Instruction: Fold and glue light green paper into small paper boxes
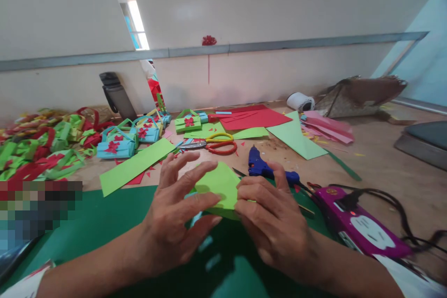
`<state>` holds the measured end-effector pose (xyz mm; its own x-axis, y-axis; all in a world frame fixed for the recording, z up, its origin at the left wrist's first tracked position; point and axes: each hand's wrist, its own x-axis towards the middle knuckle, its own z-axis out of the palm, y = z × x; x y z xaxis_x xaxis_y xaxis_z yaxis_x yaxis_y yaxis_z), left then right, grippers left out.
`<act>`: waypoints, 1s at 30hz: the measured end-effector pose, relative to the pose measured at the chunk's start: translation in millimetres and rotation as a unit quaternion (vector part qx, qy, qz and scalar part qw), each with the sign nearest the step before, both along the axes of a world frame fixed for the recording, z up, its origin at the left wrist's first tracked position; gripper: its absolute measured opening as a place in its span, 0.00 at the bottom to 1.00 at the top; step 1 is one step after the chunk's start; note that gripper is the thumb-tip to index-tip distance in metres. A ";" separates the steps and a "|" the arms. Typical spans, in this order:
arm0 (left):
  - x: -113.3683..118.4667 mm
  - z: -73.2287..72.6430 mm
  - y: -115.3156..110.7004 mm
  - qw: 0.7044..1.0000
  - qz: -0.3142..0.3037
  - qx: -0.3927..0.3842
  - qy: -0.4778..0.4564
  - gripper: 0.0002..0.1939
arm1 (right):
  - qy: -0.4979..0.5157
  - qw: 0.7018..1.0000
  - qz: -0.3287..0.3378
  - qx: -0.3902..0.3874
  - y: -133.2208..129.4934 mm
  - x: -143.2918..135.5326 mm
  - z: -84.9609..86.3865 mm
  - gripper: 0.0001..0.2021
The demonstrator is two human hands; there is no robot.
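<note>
A folded piece of lime-green paper (220,184) is held above a dark green mat. My right hand (268,209) pinches its right edge, fingers bent and pressed together there. On the other side is my left hand (185,205), its fingers spread over the left part of the paper. The index fingertip lies at the paper's surface and the thumb is near its lower edge; how firmly they touch cannot be told. A bit of light blue shows behind the left fingers. Just beyond the hands are a blue glue gun (258,165) and scissors (216,143) with yellow and red handles.
Small paper handbags (116,148) stand at back left beside a heap of coloured paper pieces (42,149) and a dark bottle (117,95). Red sheets (254,117) and a pale green sheet (296,137) lie behind. A purple power strip (363,226) with cables is at right.
</note>
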<state>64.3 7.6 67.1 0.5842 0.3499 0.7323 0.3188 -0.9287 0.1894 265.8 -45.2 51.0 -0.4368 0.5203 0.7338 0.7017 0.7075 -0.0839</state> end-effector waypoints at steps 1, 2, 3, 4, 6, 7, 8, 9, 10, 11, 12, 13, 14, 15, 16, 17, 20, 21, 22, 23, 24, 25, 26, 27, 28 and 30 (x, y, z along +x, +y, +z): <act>1.9 -0.8 -0.6 1.000 -0.003 0.004 -0.001 0.08 | 0.001 1.000 0.001 0.001 0.0 -1.0 0.0 0.07; 3.8 -1.9 -1.3 1.000 -0.003 0.006 -0.005 0.08 | 0.004 1.000 0.001 0.003 -0.1 -2.1 -0.2 0.07; 5.7 -3.3 -2.1 1.000 0.000 0.005 -0.008 0.08 | 0.007 1.000 0.001 0.006 -0.4 -3.3 -0.5 0.07; 7.5 -4.7 -2.9 1.000 0.000 0.004 -0.011 0.09 | 0.010 1.000 0.000 0.007 -0.7 -4.4 -0.9 0.07; 10.4 -7.2 -4.8 1.000 -0.003 0.006 -0.013 0.09 | 0.006 1.000 0.000 0.013 -1.7 -6.4 -1.7 0.07; 11.5 -7.9 -5.7 1.000 -0.004 0.010 -0.013 0.08 | -0.001 1.000 0.001 0.014 -2.4 -7.2 -1.9 0.08; 12.2 -8.3 -6.7 1.000 -0.005 0.013 -0.011 0.09 | -0.008 1.000 0.003 0.015 -3.0 -7.8 -2.0 0.08; 12.6 -8.3 -7.5 1.000 -0.006 0.014 -0.007 0.09 | -0.014 1.000 0.007 0.017 -3.7 -8.2 -1.8 0.09; 12.7 -7.9 -8.3 1.000 -0.006 0.014 -0.005 0.09 | -0.018 1.000 0.010 0.018 -4.3 -8.5 -1.6 0.09; 12.4 -7.3 -8.9 1.000 -0.005 0.013 -0.003 0.10 | -0.021 1.000 0.012 0.018 -4.8 -8.7 -1.2 0.08; 12.0 -6.7 -9.2 1.000 -0.005 0.012 -0.002 0.10 | -0.021 1.000 0.011 0.016 -5.2 -8.8 -0.7 0.08; 11.5 -6.1 -9.2 1.000 -0.006 0.011 -0.002 0.10 | -0.019 1.000 0.009 0.014 -5.3 -8.8 -0.3 0.07; 10.8 -5.7 -9.0 1.000 -0.006 0.010 -0.002 0.09 | -0.017 1.000 0.007 0.010 -5.3 -8.8 0.1 0.07; 10.1 -5.5 -8.4 1.000 -0.004 0.010 -0.003 0.10 | -0.013 1.000 0.003 0.006 -5.0 -8.7 0.5 0.07; 9.5 -5.5 -7.6 1.000 -0.002 0.009 -0.004 0.10 | -0.007 1.000 -0.002 0.003 -4.5 -8.5 0.9 0.07; 8.8 -5.8 -6.5 1.000 -0.002 0.008 -0.004 0.10 | 0.000 1.000 -0.006 0.000 -3.9 -8.3 1.3 0.07; 6.8 -6.9 -3.1 1.000 -0.002 0.002 -0.008 0.10 | 0.019 1.000 -0.016 -0.004 -1.7 -7.4 3.2 0.07; 6.0 -6.7 -1.9 1.000 -0.002 0.001 -0.011 0.10 | 0.025 1.000 -0.017 -0.006 -1.0 -6.8 3.9 0.07; 5.1 -6.2 -0.9 1.000 -0.001 -0.003 -0.013 0.10 | 0.030 0.999 -0.017 -0.010 -0.4 -6.1 4.6 0.07; 4.2 -5.1 0.1 1.000 0.000 -0.006 -0.015 0.10 | 0.037 0.999 -0.018 -0.013 0.1 -5.1 5.1 0.06; 3.2 -3.7 1.0 1.000 0.001 -0.010 -0.016 0.10 | 0.046 0.999 -0.019 -0.016 0.6 -4.1 5.4 0.06; 2.3 -1.8 1.8 1.000 0.002 -0.013 -0.019 0.10 | 0.056 0.998 -0.023 -0.018 1.1 -3.0 5.4 0.07; 1.3 0.2 2.5 1.000 0.005 -0.015 -0.024 0.10 | 0.067 0.997 -0.027 -0.017 1.5 -1.9 5.2 0.07; 0.3 2.1 2.9 0.999 0.010 -0.015 -0.034 0.09 | 0.076 0.996 -0.031 -0.015 2.0 -0.9 4.9 0.07; -0.6 3.7 3.1 0.999 0.017 -0.012 -0.047 0.09 | 0.085 0.996 -0.035 -0.013 2.3 -0.1 4.4 0.07; -2.4 5.6 3.0 0.997 0.035 0.001 -0.066 0.08 | 0.096 0.995 -0.038 -0.010 3.0 1.1 3.6 0.07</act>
